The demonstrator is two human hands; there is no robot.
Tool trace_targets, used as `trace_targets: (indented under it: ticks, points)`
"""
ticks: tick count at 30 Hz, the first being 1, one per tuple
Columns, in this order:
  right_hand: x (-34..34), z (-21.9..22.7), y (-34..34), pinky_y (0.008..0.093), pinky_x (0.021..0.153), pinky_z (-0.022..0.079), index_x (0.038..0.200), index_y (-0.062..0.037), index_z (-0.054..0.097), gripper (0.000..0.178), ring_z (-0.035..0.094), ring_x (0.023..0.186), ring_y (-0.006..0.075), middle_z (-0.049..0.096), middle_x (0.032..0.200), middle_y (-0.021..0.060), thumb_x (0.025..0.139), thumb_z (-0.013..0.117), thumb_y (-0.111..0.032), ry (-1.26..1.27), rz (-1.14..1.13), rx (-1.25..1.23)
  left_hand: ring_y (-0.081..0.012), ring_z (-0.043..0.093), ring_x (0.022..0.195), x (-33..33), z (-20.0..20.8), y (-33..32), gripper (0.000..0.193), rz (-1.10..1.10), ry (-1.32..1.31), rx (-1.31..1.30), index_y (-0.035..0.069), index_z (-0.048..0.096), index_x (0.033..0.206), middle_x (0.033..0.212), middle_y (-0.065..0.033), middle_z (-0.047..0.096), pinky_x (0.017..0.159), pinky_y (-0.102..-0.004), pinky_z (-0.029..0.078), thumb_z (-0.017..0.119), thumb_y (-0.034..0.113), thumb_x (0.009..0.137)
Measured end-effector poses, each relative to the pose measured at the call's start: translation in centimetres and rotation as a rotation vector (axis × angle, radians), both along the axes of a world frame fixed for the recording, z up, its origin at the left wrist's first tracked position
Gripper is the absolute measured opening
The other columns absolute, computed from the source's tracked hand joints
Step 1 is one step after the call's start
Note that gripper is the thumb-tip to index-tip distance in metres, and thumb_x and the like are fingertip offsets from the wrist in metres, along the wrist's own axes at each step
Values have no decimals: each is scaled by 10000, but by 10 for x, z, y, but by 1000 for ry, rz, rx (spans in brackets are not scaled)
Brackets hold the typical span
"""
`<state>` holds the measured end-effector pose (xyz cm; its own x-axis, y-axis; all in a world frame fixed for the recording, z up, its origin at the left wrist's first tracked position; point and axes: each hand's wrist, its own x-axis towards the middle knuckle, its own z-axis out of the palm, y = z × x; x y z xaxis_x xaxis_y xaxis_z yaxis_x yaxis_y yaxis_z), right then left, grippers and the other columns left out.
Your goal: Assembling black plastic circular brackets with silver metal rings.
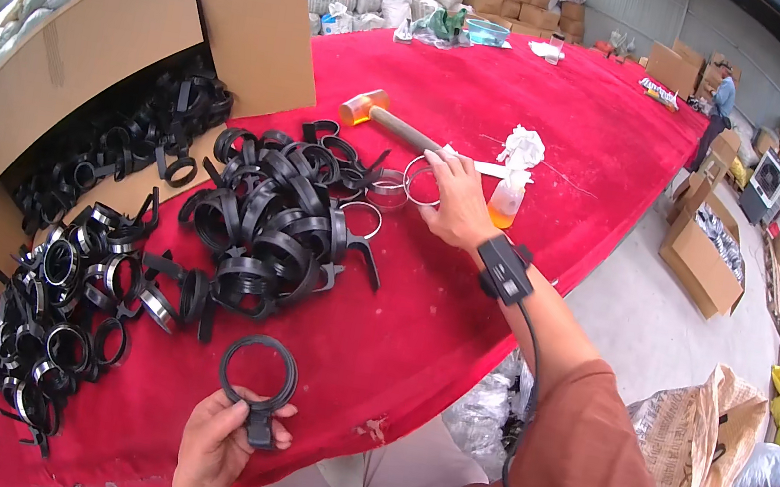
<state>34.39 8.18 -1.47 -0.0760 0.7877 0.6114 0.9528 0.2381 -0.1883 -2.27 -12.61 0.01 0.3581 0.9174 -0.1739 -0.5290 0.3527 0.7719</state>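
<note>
At the near edge of the desk (412, 368), which has a red cover, the left hand (221, 442) pinches the short tab of a black ring (290, 378) between thumb and fingers; the loop of the ring points away from the person. Toward the left edge lies a heap of rings with shiny bands (54, 319). Near the middle of the desk there is a pile of black rings (279, 212), with a bright hoop (379, 225) just beside it.

Farther, the right hand (461, 204) reaches to a thin metal ring (406, 183); its thumb and fingers are spread apart at the ring's right side, and I cannot tell if they grip it. At its right stands a small bottle (508, 199) with orange liquid. An open carton (106, 50) at the left edge contains more black rings. Beyond the hand lie a hammer (407, 132) and crumpled white paper (523, 148). Close to the far edge is a blue basin (487, 32).
</note>
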Motion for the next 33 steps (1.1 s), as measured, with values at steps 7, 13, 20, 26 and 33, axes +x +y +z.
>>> trace_targets:
  ticks: [7, 13, 20, 26, 33]
  points:
    - [-19, 17, -99, 434, 1032, 371, 1348, 0, 363, 807, 390, 1220, 386, 434, 1305, 197, 607, 681, 32, 45, 399, 98, -334, 673, 791, 16, -7, -2, 195, -31, -80, 22, -66, 503, 1023, 1031, -344, 591, 728, -417, 579, 482, 109, 939]
    - [-29, 18, -148, 429, 995, 409, 1306, 25, 411, 744, 475, 1143, 376, 473, 1280, 196, 603, 652, 60, -109, 596, 325, -315, 672, 785, 23, -6, -10, 195, -42, -97, 32, -58, 505, 1035, 1043, -336, 594, 727, -408, 571, 477, 112, 944]
    - [-40, 19, -158, 440, 988, 392, 1326, 8, 431, 796, 458, 1149, 356, 504, 1290, 172, 604, 749, -99, 33, 575, -450, -301, 672, 779, 31, -7, -20, 286, -83, -45, -31, -29, 432, 1196, 1069, -324, 592, 724, -392, 569, 453, 130, 959]
    - [-42, 27, -134, 419, 1011, 379, 1343, -2, 431, 844, 437, 1179, 346, 525, 1249, 194, 595, 781, -175, -151, 619, -735, -313, 675, 836, 35, -13, -26, 474, -154, -44, -14, 44, 211, 1420, 1102, -284, 587, 742, -394, 575, 377, 158, 991]
    - [-71, 46, -141, 412, 954, 440, 1276, 30, 494, 758, 532, 1088, 369, 535, 1220, 229, 624, 781, -228, -389, 461, -802, -345, 590, 1083, 34, -12, -27, 491, -84, -50, -2, 119, 118, 1483, 1304, -194, 478, 839, -452, 552, 269, 223, 1028]
